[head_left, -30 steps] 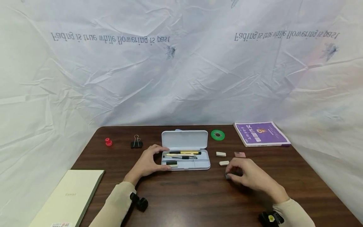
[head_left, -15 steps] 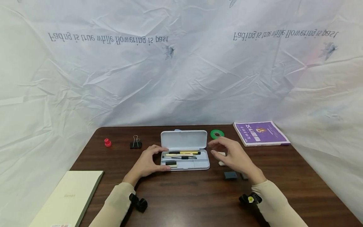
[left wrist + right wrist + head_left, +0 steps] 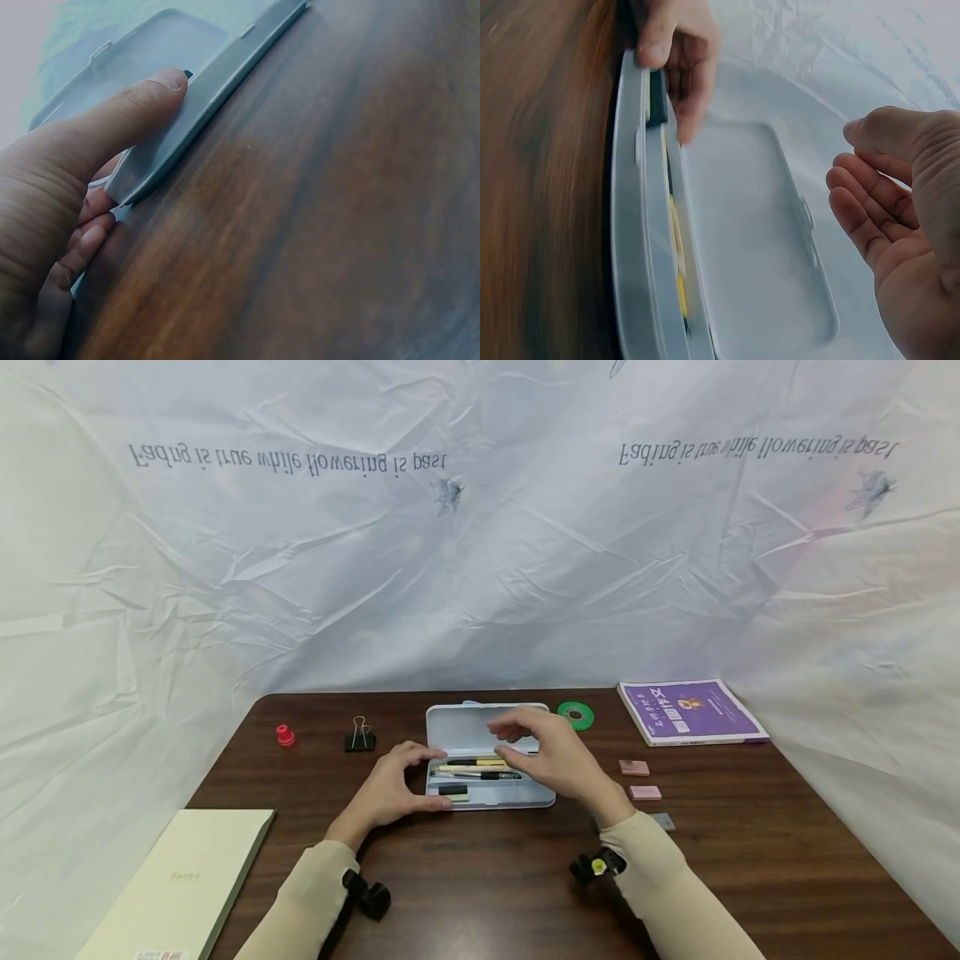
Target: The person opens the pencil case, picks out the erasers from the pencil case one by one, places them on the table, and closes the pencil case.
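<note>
A pale plastic pencil case (image 3: 534,793) lies with its lid (image 3: 457,727) raised. Inside are several pens (image 3: 480,768), yellow and black, and a black-and-white eraser (image 3: 453,792). My left hand (image 3: 388,789) grips the case's left end, thumb on the front rim and fingers at the hinge side. In the left wrist view the thumb (image 3: 142,105) overlaps the front wall. My right hand (image 3: 558,756) hovers over the right half of the case, fingers loosely bent and holding nothing. The right wrist view shows a gap between its fingers and the lid (image 3: 757,225).
Two pink erasers (image 3: 634,768) and a grey eraser (image 3: 663,821) lie to the right, the grey one partly behind my sleeve. A green tape roll (image 3: 576,716) and purple book (image 3: 692,712) sit behind. Leftward are a binder clip (image 3: 360,741), red piece (image 3: 286,735) and cream notebook (image 3: 180,877).
My right hand has let go of a dark eraser on the table, then moved left and up over the pencil case. My left hand has stayed on the case's left end.
</note>
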A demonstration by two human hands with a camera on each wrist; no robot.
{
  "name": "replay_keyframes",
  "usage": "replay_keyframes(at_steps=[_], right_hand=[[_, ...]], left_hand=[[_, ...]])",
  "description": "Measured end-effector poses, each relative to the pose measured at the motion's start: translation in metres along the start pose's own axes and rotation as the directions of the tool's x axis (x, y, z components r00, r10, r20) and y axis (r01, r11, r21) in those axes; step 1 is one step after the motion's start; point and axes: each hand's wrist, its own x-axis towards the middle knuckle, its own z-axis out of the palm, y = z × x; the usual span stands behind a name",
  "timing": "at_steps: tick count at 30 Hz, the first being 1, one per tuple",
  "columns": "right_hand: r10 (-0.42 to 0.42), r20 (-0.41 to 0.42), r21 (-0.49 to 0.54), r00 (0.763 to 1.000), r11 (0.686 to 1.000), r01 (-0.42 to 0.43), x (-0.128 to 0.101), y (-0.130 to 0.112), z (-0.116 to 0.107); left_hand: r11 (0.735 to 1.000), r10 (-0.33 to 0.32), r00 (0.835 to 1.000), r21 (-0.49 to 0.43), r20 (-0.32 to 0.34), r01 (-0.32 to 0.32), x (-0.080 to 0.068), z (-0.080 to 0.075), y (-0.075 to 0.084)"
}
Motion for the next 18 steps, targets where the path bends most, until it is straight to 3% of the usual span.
replay_keyframes(at_steps=[9, 18], right_hand=[[-0.062, 0.081, 0.069, 0.995, 0.996, 0.056, 0.027, -0.012, 0.032], [-0.076, 0.207, 0.070, 0.975, 0.996, 0.063, 0.026, -0.007, 0.060]], left_hand=[[0.999, 0.035, 0.999, -0.007, -0.006, -0.035, 0.001, 0.001, -0.001], [1.000, 0.029, 0.999, -0.004, -0.014, -0.029, 0.000, 0.001, -0.003]])
